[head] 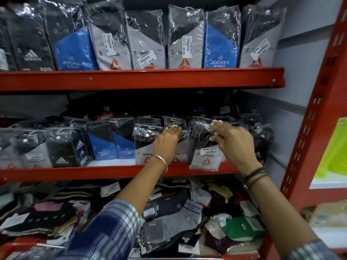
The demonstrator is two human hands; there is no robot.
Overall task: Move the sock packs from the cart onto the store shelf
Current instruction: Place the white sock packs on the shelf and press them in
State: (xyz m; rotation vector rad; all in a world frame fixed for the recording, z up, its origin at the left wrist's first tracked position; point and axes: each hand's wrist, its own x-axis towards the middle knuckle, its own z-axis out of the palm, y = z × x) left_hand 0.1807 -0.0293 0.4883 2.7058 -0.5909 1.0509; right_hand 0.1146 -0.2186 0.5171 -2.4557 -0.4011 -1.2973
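My right hand (232,143) grips the top of a grey-and-black Reebok sock pack (203,156) in clear plastic, held upright at the front of the middle red shelf (93,172). The pack's lower edge overhangs the shelf lip. My left hand (167,140) rests on the tops of the Reebok packs (144,145) standing in the row beside it, fingers curled over them; I cannot tell whether it grips one. Only a red rim of the cart (16,245) shows at the bottom left.
The upper shelf (142,77) holds a full row of Adidas, Jockey and Reebok packs. Blue Jockey packs (110,145) and Adidas packs (63,151) fill the middle shelf's left. Loose socks (169,212) pile on the bottom level. A red upright (311,117) stands at right.
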